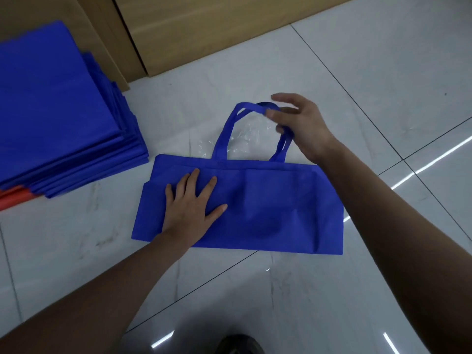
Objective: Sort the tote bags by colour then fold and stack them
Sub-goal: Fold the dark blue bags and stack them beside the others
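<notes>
Two bare hands work a blue bag (268, 208) lying flat on a pale tiled floor (383, 72), roughly at the centre of the view, its long edge running left to right and its handles (229, 129) pointing away from the person. Left hand (190, 208) lies palm down on the left part of the bag, fingers straight and spread, pressing the cloth to the floor and holding nothing. Right hand (298, 123) reaches over the bag's far right corner and holds the top of the handles, thumb on the upper side and fingers curled underneath, both straps gathered together in that grip. A crumpled sheet of clear plastic (245, 135) lies on the floor inside the loop of the handles. To the left, well apart from the bag, stands a stack (51, 111) of flat blue bags, its edges fanned out; a red bag (12, 199) shows beneath its near corner. Light wooden panels (204, 26) stand behind the stack along the top of the view. A dark shoe (240, 344) shows at the bottom edge, between the two forearms.
</notes>
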`<state>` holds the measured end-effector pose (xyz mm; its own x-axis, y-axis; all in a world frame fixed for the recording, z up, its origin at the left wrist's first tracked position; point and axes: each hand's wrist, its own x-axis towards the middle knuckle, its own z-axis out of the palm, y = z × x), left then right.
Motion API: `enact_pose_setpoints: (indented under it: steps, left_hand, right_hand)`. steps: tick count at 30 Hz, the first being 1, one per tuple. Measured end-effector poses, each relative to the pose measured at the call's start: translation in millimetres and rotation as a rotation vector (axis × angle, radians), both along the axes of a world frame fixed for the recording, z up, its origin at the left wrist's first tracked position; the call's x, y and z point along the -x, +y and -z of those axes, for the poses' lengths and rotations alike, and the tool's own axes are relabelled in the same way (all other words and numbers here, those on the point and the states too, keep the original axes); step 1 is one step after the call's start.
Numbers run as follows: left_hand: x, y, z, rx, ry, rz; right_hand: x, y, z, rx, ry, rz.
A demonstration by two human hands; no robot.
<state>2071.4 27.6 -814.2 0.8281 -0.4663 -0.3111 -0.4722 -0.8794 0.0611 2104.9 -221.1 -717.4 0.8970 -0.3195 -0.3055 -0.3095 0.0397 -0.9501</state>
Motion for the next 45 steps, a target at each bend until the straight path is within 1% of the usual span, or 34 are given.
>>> enact_pose_setpoints:
  steps: [2, 4, 6, 7, 8, 9, 11, 15, 17, 19, 22, 23, 25, 27, 29, 32, 33, 36, 39, 43, 45]
  left_hand:
    - [-1.8, 1.9, -2.3, 0.009, -0.002, 0.008]
    - [-2.6, 5.2, -1.5, -0.003, -0.013, 0.030]
    - [-1.7, 7.1, -0.1, -0.017, -0.022, 0.048]
    - [-1.1, 7.3, 0.8, -0.022, -0.024, 0.047]
    - [-1.2, 6.6, 1.6, -0.027, -0.028, 0.045]
    - [-1.1, 5.6, 2.0, -0.034, -0.034, 0.044]
    - [-2.0, 2.9, 2.0, -0.055, -0.061, 0.048]
    - [-10.8, -0.5, 0.0, -0.067, -0.088, 0.030]
    - [-16.0, 0.1, -2.3, -0.054, -0.076, 0.021]
    - [-21.9, 0.9, -4.3, 0.027, -0.059, -0.009]
    - [-34.0, -1.3, -11.0, 0.252, -0.047, -0.168]
    - [-39.0, -3.8, -12.8, 0.315, -0.073, -0.187]
    - [-50.4, -13.1, -17.7, 0.417, -0.097, -0.140]
    - [-62.1, -27.6, -23.0, 0.470, 0.026, -0.063]
    - [-70.4, -44.1, -26.7, 0.433, 0.196, -0.030]
    - [-75.3, -62.6, -25.5, 0.326, 0.347, -0.038]
    - [-76.3, -65.7, -24.1, 0.312, 0.392, -0.042]
    - [-77.9, -66.2, -23.3, 0.345, 0.526, -0.087]
    - [-73.2, -55.0, -19.7, 0.325, 0.591, -0.253]
    - [-59.6, -36.5, -14.6, 0.441, 0.740, -0.635]
    - [-53.1, -32.3, -23.3, 0.459, 0.820, -0.767]
  right_hand:
    - [13.5, 13.2, -6.9, 0.373, 0.026, -0.211]
    - [35.9, 28.7, -4.4, 0.809, 0.001, -0.370]
    - [63.0, 45.1, 14.6, 1.252, -0.182, -0.357]
    - [76.8, 54.0, 28.5, 1.385, -0.264, -0.334]
    - [89.5, 62.8, 43.1, 1.445, -0.320, -0.322]
    - [101.4, 71.4, 57.1, 1.444, -0.347, -0.326]
    - [123.0, 87.5, 80.1, 1.377, -0.308, -0.372]
    - [150.6, 106.5, 97.7, 1.289, -0.073, -0.384]
    - [154.0, 108.5, 101.5, 1.305, -0.014, -0.399]
    - [157.0, 109.2, 105.5, 1.307, -0.015, -0.433]
    - [160.8, 107.6, 114.2, 1.265, -0.037, -0.458]
    - [161.7, 106.5, 116.3, 1.278, -0.032, -0.477]
    - [161.3, 104.6, 118.1, 1.336, -0.024, -0.518]
    - [160.1, 102.3, 120.8, 1.406, -0.043, -0.536]
    - [159.8, 100.0, 121.7, 1.464, -0.085, -0.530]
    - [162.9, 97.3, 120.3, 1.512, -0.164, -0.476]
    - [165.8, 96.7, 118.7, 1.517, -0.163, -0.470]
    - [181.0, 91.5, 118.5, 1.525, -0.143, -0.486]
    - [194.2, 88.2, 116.8, 1.489, -0.044, -0.512]
    - [194.5, 87.9, 111.6, 1.400, 0.028, -0.518]
    - [194.9, 86.1, 110.5, 1.395, 0.027, -0.528]
